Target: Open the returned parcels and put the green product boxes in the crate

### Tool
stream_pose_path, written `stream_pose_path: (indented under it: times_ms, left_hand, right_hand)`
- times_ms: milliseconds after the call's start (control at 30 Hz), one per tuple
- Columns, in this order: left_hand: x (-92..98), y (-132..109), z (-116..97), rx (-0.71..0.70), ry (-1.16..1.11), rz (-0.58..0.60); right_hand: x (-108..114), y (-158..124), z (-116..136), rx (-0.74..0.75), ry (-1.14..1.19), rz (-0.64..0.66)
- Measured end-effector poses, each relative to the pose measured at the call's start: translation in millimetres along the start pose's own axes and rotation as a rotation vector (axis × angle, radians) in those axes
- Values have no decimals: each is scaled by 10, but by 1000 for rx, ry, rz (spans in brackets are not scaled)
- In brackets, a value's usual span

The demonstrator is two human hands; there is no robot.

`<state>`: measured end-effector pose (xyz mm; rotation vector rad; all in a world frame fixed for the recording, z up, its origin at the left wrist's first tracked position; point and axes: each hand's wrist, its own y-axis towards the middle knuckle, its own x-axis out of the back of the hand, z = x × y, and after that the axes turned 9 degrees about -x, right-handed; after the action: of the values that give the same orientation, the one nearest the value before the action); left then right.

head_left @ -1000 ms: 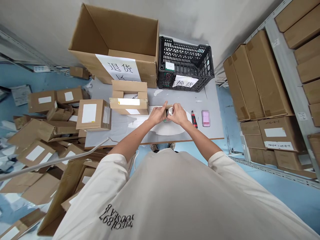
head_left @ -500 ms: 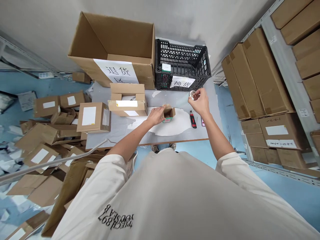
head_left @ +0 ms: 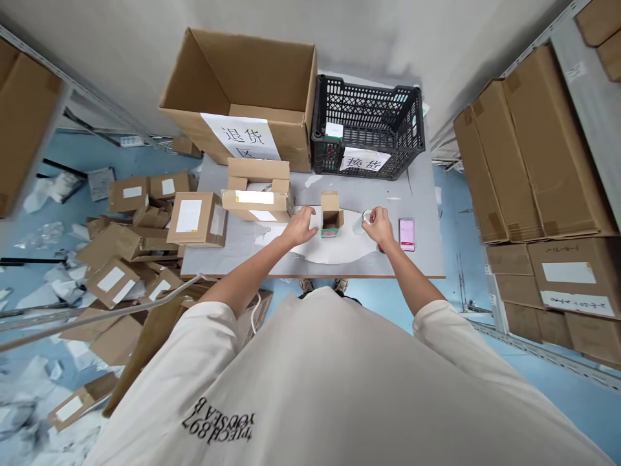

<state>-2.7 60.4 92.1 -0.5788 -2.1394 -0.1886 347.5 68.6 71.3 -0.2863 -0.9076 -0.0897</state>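
Observation:
My left hand [head_left: 299, 226] is over the white sheet [head_left: 320, 252], fingers curved and apart, holding nothing. Just to its right stands a small green-and-brown carton [head_left: 331, 225] with its top flaps up; the hand does not touch it. A clear glass cup [head_left: 359, 226] is tilted between the thumb and fingers of my right hand [head_left: 379, 228], right of the carton. Below that hand, a red and black utility knife [head_left: 381, 248] is mostly hidden.
A phone [head_left: 407, 233] lies on the table [head_left: 422, 194] at the right. An opened box [head_left: 259, 204] and a closed box [head_left: 196, 220] stand left. Behind are a large carton [head_left: 291, 139] and a black crate [head_left: 412, 152]. Boxes [head_left: 116, 281] are heaped on the floor.
My right hand has brought the clear cup nearer, from beside the crate towards the small carton. My left hand has let go of the carton. The view has turned slightly left.

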Motion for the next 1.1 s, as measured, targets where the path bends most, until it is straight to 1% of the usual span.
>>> stream_pose_path:
  times_ms: [100, 200, 300, 367, 433, 533, 600, 733, 833, 933, 1033, 1100]
  left_hand:
    - [5, 10, 23, 16, -38, 6]
    - [-25, 103, 9, 58, -97, -18]
    - [-78, 235, -24, 172, -165, -56]
    - [-111, 312, -51, 238, -204, -81]
    - [-135, 367, -74, 273, -241, -91]
    - [-159, 412, -95, 287, -295, -81]
    - [-173, 427, -103, 285, -329, -83]
    - [-211, 438, -125, 277, -413, -123]
    - [-236, 432, -147, 250, -424, -158]
    - [-245, 415, -157, 240, -411, -180]
    - [-236, 384, -153, 271, -433, -183]
    - [-221, 350, -146, 287, -436, -187]
  right_hand:
    - [40, -41, 58, 61, -53, -17]
    - [73, -107, 214, 175, -80, -54]
    - [4, -145, 427, 221, -57, 46]
    - [-100, -138, 559, 191, -8, 121]
    - [-222, -109, 655, 103, 82, 176]
    - [-375, -51, 715, -40, 236, 229]
    - [-438, -22, 718, -81, 307, 247]
    - [-486, -4, 715, -116, 419, 270]
    - [-488, -8, 724, -121, 479, 287]
    - [-485, -17, 720, -104, 491, 273]
    - [-482, -51, 689, -98, 495, 251]
    - [-475, -93, 658, -109, 504, 274]
